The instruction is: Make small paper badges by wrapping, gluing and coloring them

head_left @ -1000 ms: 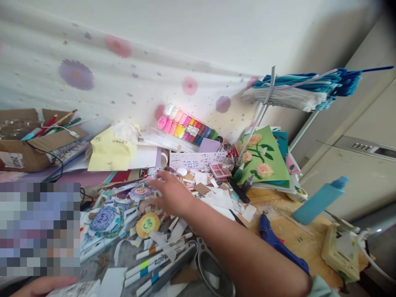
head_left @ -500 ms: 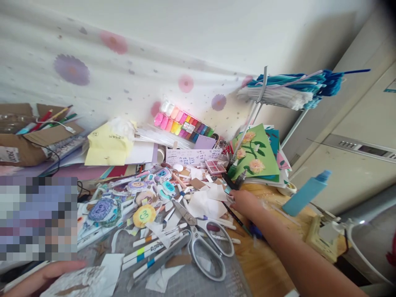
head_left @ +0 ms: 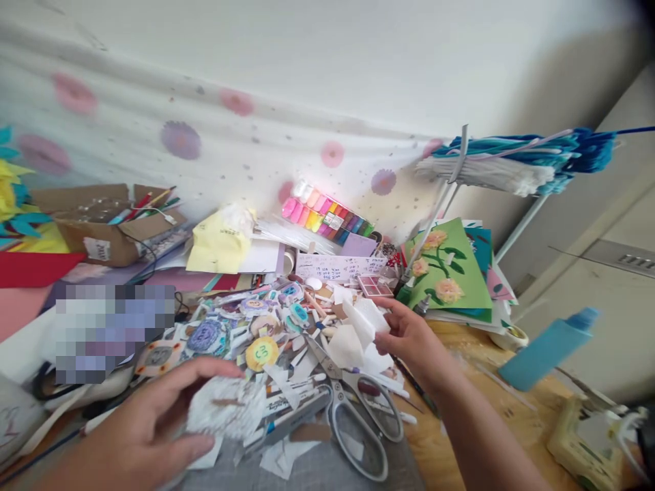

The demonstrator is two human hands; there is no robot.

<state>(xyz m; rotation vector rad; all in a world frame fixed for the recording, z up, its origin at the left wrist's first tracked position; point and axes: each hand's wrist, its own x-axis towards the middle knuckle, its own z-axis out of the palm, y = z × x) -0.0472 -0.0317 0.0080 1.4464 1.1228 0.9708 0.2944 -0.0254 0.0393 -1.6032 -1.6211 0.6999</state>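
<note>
My left hand [head_left: 148,416], low on the left, is curled round a crumpled white piece [head_left: 230,409] with a brown strip on it; its exact kind I cannot make out. Over the pile, the thumb and fingers of my right hand [head_left: 412,334] pinch a piece of white paper [head_left: 366,319], lifted at its edge. Silver-handled scissors [head_left: 358,423] lie partly open between my hands. Several white markers [head_left: 291,409] and paper scraps lie beside them. Just behind is a round yellow cutout with a face [head_left: 262,353], near a purple rosette [head_left: 205,335].
Behind the pile are a color clay set [head_left: 327,211] and a pink palette [head_left: 376,286]. A cardboard box [head_left: 102,232] stands at left. On the right are a green flower picture [head_left: 450,273], a blue spray bottle [head_left: 547,351] and a stand holding blue and white pipe cleaners [head_left: 512,160].
The view has swung left. My right hand has drawn back from the pile's far edge with the white paper pinched. My left hand has come further into view with the crumpled piece.
</note>
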